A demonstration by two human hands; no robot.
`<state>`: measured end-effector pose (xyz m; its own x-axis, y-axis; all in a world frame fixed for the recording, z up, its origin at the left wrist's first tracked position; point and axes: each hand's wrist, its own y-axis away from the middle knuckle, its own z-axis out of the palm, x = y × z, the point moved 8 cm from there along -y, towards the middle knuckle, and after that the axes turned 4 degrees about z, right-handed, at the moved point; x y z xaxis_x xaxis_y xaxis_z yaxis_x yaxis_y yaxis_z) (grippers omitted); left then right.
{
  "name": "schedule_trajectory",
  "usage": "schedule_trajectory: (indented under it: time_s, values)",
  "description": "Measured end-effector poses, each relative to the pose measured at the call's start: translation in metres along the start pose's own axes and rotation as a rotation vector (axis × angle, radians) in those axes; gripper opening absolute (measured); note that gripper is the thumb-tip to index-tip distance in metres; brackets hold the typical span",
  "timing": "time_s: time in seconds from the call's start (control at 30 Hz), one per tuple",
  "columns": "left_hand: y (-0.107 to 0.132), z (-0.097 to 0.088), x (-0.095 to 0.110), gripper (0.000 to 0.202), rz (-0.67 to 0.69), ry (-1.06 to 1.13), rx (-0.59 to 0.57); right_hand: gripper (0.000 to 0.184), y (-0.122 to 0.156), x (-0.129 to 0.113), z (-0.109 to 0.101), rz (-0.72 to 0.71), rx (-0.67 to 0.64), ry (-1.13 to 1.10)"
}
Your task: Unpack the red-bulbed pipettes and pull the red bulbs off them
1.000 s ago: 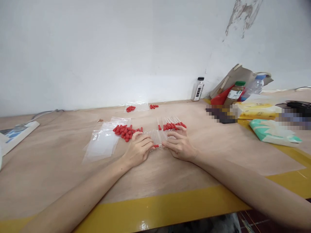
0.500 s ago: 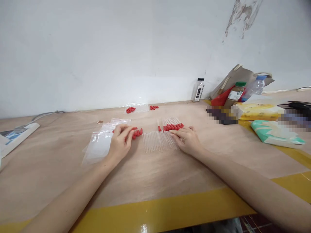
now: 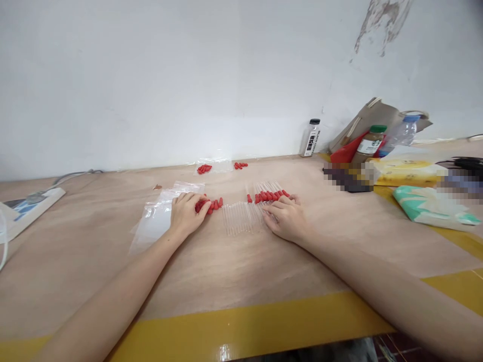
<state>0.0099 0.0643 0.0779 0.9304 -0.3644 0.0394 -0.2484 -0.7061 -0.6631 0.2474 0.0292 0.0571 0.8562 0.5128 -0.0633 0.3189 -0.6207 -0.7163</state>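
Note:
My left hand (image 3: 185,213) rests on a heap of small red rubber caps (image 3: 213,204), its fingers curled over some of them. A row of clear glass tubes (image 3: 241,218) lies side by side in front of me. My right hand (image 3: 286,217) lies at the right end of that row, fingers bent on a tube. Behind it sit several tubes fitted with red caps (image 3: 269,193). Clear plastic bags (image 3: 158,217) lie under and left of my left hand.
More red caps (image 3: 204,168) and a clear bag lie near the wall. At the right stand a small bottle (image 3: 311,138), a jar (image 3: 370,141), a water bottle, a paper bag and tissue packs (image 3: 430,207). A white cable box (image 3: 26,208) sits far left.
My left hand left the tube row and moved left onto the red caps, where it now closes on them. My right hand stayed at the tubes' right end.

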Motion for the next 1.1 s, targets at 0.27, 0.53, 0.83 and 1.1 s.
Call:
schedule_trajectory:
  time_s: [0.27, 0.53, 0.83, 1.1]
  values:
    - [-0.007, -0.004, 0.035, 0.019, 0.095, -0.013, 0.006, 0.04, 0.001, -0.005, 0.002, -0.051, -0.087, -0.026]
    - [-0.055, 0.066, 0.065, 0.032, -0.21, 0.027, -0.522, 0.046, 0.0, -0.001, 0.003, -0.02, -0.127, -0.063]
    - [-0.075, 0.107, 0.073, 0.028, -0.378, 0.077, -0.729, 0.032, -0.004, 0.045, -0.004, 0.314, -0.003, -0.105]
    - [-0.046, 0.035, 0.06, 0.014, -0.153, 0.099, -0.393, 0.055, -0.003, 0.042, -0.015, 0.269, 0.168, -0.137]
